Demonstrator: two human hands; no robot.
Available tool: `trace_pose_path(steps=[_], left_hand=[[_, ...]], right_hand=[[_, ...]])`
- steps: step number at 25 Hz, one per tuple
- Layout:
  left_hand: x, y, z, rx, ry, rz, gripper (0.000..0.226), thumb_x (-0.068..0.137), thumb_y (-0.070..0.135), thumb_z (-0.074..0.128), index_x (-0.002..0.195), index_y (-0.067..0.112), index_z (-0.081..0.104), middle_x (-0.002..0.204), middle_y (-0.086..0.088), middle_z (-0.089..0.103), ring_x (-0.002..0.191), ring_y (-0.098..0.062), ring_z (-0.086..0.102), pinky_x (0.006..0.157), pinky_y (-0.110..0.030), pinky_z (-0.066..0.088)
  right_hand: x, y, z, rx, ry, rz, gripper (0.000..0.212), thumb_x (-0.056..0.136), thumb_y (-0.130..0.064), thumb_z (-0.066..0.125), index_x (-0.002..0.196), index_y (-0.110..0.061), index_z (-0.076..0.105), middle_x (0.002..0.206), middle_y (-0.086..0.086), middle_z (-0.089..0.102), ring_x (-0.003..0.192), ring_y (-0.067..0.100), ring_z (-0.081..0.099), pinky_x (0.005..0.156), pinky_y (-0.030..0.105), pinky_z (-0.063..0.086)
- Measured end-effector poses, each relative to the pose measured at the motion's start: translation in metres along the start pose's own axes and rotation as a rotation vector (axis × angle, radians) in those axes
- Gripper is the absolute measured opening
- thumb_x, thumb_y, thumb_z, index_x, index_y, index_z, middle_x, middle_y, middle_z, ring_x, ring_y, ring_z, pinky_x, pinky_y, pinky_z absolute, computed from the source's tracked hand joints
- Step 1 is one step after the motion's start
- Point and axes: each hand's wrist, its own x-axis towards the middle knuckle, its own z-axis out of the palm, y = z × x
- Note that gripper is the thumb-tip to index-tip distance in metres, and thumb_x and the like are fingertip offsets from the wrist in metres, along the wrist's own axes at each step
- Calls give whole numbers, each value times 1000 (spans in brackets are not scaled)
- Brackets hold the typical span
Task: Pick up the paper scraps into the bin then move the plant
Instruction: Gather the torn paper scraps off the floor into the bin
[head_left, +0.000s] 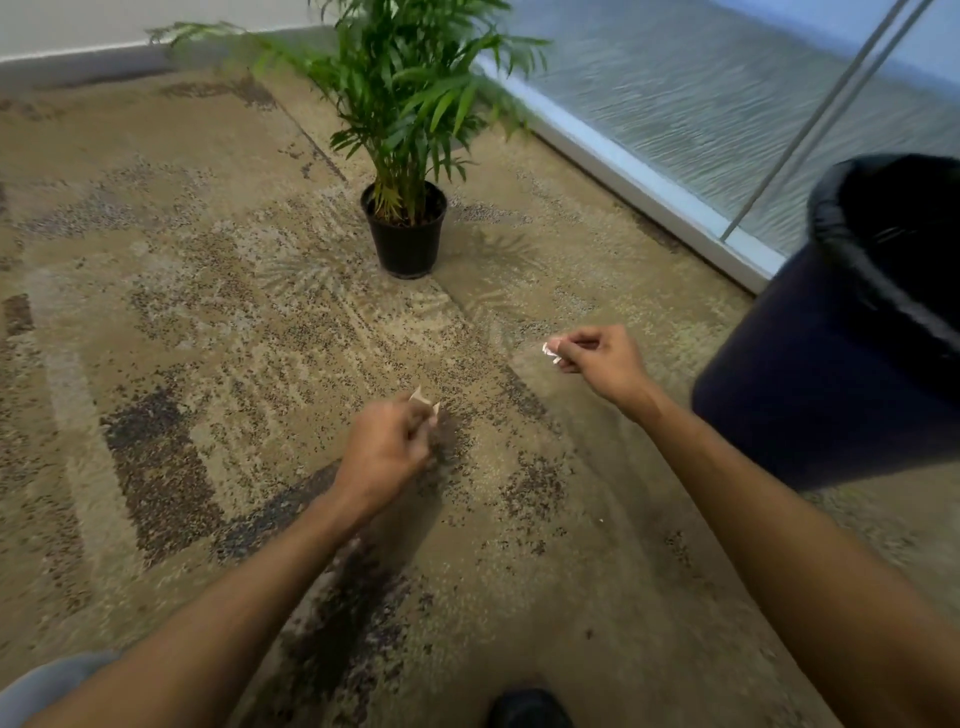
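Two bare hands above mottled tan carpet floor (208, 312), both nearer than green leafy plant in round black plastic pot (405, 228). Left hand (384, 452): fingers curled, pinching small pale paper scrap (425, 401). Right hand (597, 358): fingers pinching crumpled white paper scrap (550, 351). Right of plant, dark blue bin with black liner (831, 364).

Bin (810, 374) cut off at right edge

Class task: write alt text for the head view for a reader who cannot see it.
Two hands, left and right, each pinch a small white paper scrap above patterned beige carpet. A dark bin stands right; a green potted plant stands ahead.
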Motion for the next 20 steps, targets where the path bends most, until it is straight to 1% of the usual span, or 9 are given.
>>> trace_pose_path(steps=[1,2,5,7,9,12,15,18,20], left_hand=[[7,23,-4,-111,58,10,12,90,13,64,96,11,74,98,5,69,73,-3,61,65,-10,48],[15,48,-9,-199,104,37,12,89,14,66,97,11,75,98,2,72,78,-7,64,72,-16,52],[38,133,-28,-364,130,154,14,87,18,69,98,11,75,95,-1,74,78,-9,68,78,-31,58],[56,192,-36,-424,122,248,13,86,17,70,94,9,76,90,-4,75,76,-12,69,79,-31,57],[72,253,-41,-431,92,342,12,85,17,70,92,9,76,88,-6,75,75,-13,69,78,-28,56],[84,336,-34,-373,17,433,11,82,13,70,88,7,77,85,-11,74,80,-21,69,68,-21,48],[84,394,-13,-308,-139,439,13,84,13,69,92,7,77,89,-16,74,88,-27,69,71,-27,48],[82,418,11,-217,-272,436,19,92,15,60,101,8,75,98,-17,73,94,-30,67,72,-27,48],[81,421,20,-197,-346,435,21,94,11,56,102,8,75,99,-16,72,86,-23,67,66,-21,47]], right_hand=[[-10,-13,-11,30,33,-27,12,89,-9,70,89,2,72,88,19,71,65,14,62,71,27,57],[-19,-28,-24,48,68,-65,10,88,-9,71,86,0,73,85,19,71,63,12,62,69,25,56],[-50,-74,-75,24,165,-226,7,85,-16,74,82,-9,75,76,7,73,62,8,65,68,26,57],[-71,-99,-117,-66,289,-314,11,84,-21,75,83,-10,76,72,6,73,61,13,66,68,28,55],[-90,-116,-162,-188,423,-370,11,83,-23,75,83,-12,76,69,3,72,61,12,66,66,24,52],[-113,-124,-232,-303,524,-348,8,82,-21,76,82,-13,77,71,2,73,64,8,65,67,25,48],[-130,-112,-287,-334,585,-267,9,82,-21,77,83,-13,78,72,4,73,66,12,65,67,27,46],[-137,-93,-318,-441,611,-205,14,86,-25,72,88,-13,79,72,1,72,68,11,63,65,25,41],[-139,-81,-326,-512,571,-151,22,93,-26,64,81,-13,78,61,-3,64,60,9,57,61,25,36]])
